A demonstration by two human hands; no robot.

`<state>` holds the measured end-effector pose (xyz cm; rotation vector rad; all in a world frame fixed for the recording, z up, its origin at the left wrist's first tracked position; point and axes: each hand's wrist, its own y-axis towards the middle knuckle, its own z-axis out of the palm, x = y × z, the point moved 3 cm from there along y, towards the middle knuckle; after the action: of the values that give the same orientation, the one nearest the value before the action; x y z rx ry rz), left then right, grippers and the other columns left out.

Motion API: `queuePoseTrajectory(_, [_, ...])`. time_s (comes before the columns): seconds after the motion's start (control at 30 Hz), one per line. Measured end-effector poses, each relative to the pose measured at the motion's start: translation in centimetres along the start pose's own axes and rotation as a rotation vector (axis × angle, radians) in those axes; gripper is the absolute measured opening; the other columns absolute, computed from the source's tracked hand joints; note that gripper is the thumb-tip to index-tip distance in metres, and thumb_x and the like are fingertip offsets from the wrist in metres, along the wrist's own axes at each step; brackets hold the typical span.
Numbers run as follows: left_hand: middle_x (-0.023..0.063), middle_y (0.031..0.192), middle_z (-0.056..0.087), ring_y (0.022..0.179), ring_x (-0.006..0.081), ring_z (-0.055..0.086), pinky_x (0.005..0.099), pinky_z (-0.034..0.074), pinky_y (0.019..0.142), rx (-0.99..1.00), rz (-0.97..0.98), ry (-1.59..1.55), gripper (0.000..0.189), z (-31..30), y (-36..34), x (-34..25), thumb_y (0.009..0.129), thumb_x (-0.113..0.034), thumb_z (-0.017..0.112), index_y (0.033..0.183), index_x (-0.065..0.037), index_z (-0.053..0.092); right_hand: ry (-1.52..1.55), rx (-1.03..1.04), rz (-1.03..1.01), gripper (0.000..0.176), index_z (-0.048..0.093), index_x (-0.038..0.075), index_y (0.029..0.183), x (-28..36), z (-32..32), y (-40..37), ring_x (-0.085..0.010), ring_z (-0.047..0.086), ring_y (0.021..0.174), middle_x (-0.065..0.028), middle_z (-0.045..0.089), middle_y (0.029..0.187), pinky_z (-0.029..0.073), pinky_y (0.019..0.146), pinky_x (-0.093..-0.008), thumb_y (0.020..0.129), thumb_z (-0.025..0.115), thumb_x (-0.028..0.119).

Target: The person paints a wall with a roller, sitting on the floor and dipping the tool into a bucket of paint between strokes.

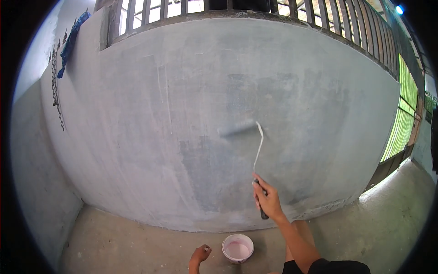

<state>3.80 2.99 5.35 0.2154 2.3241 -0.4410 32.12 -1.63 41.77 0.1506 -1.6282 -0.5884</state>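
Well inside wall (137, 114) edges, right hand (268, 199) grips roller (238, 129).

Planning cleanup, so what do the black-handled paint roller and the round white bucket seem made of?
Black roller handle: probably matte plastic or rubber, since it looks dull. Thin, bent, whitish roller rod: likely metal from its slender shape, perhaps paint-coated. Grey roller cover: too blurred to tell. White bucket: probably smooth plastic, judging by its thin, even rim.
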Motion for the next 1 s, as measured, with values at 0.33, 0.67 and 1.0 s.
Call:
queuePoseTrajectory(0.33, [0.0193, 0.097, 0.067, 0.096, 0.0353, 0.063, 0.0422, 0.049, 0.084, 0.013, -0.009, -0.003, 0.047, -0.2, -0.3, -0.3, 0.084, -0.049, 0.055, 0.112, -0.012, 0.062, 0.141, -0.052, -0.13, 0.038, 0.049, 0.009, 0.132, 5.8, 5.9, 5.3, -0.003, 0.038, 0.044, 0.0019, 0.043, 0.062, 0.034, 0.039, -0.021, 0.096, 0.051, 0.022])
queuePoseTrajectory(0.67, [0.022, 0.102, 0.064, 0.102, 0.0384, 0.059, 0.0433, 0.046, 0.089, -0.021, -0.035, -0.009, 0.056, -1.4, -0.7, -0.2, 0.088, -0.054, 0.046, 0.115, -0.008, 0.059, 0.032, -0.109, 0.024, 0.034, 0.054, 0.009, 0.128, -2.5, 4.7, -1.4, -0.0031, 0.037, 0.046, 0.0042, 0.043, 0.058, 0.032, 0.04, -0.021, 0.095, 0.052, 0.018])
queuePoseTrajectory(1.0, [0.0205, 0.101, 0.065, 0.1, 0.0366, 0.061, 0.0426, 0.047, 0.087, 0.0, -0.031, -0.011, 0.053, -1.3, -1.1, -1.8, 0.087, -0.053, 0.049, 0.114, -0.009, 0.06, 0.106, -0.01, -0.186, 0.037, 0.052, 0.01, 0.13, 6.8, 7.2, 7.6, -0.0027, 0.037, 0.045, 0.0037, 0.042, 0.059, 0.033, 0.04, -0.0207, 0.096, 0.051, 0.022])
